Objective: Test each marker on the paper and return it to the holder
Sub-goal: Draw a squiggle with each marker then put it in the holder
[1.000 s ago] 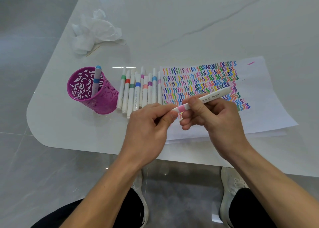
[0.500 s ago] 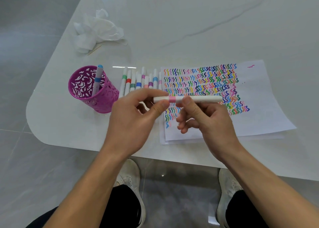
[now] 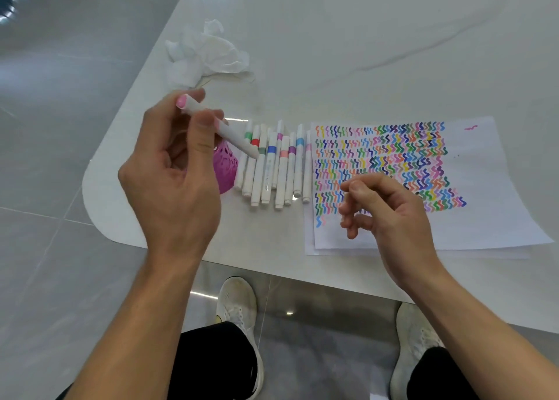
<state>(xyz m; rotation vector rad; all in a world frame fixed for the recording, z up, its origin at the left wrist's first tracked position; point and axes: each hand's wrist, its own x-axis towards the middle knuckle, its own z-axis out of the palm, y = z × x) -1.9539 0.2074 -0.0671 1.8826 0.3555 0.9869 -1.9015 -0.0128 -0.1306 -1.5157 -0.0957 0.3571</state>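
My left hand [image 3: 172, 172] pinches a white marker with a pink cap [image 3: 217, 126] between thumb and fingers, holding it above the purple cut-out holder [image 3: 223, 169]. The hand hides most of the holder. My right hand [image 3: 390, 215] hovers over the lower left of the paper [image 3: 484, 188] with fingers loosely curled and nothing in it. Rows of coloured squiggles cover the sheet. Several white markers [image 3: 272, 166] with coloured bands lie side by side between holder and paper.
A crumpled white tissue [image 3: 205, 51] lies at the back left of the white marble table [image 3: 363, 51]. The table's rounded front edge runs close to my hands, with grey floor tiles and my white shoes [image 3: 239, 309] below.
My right hand has let go of the pink marker and stayed over the paper. My left hand has carried the marker left, over the holder.
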